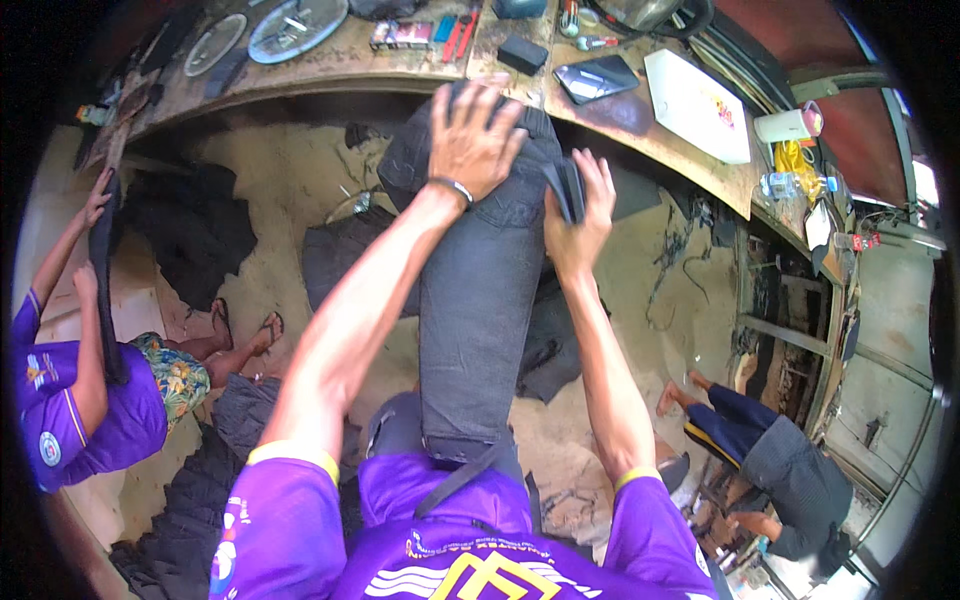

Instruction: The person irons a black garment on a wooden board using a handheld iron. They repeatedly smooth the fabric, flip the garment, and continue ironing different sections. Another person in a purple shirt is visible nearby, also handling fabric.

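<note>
And here's the long dark cloth (470, 320), running from the lap up to the table's edge, left hand (475, 140) planted on its upper end, fingers spread wide! Over at its right side, the right hand (582, 225) pinches a flat black piece (568, 190) between thumb and fingers. Doing this well, I'd judge, means an even left palm, no dragging of the fabric, and a firm but light pinch. What a look to that cloth: nearly black, thick and bulky, gathered in folds at the top, smoother down its length, narrowing a touch to a seamed lower end. Beyond it, the wooden table (360, 62) carries a white box-like slab (700, 105) and a round metal disc (297, 25); out left, a co-worker in purple (100, 400) grips a long dark strip (103, 270).
</note>
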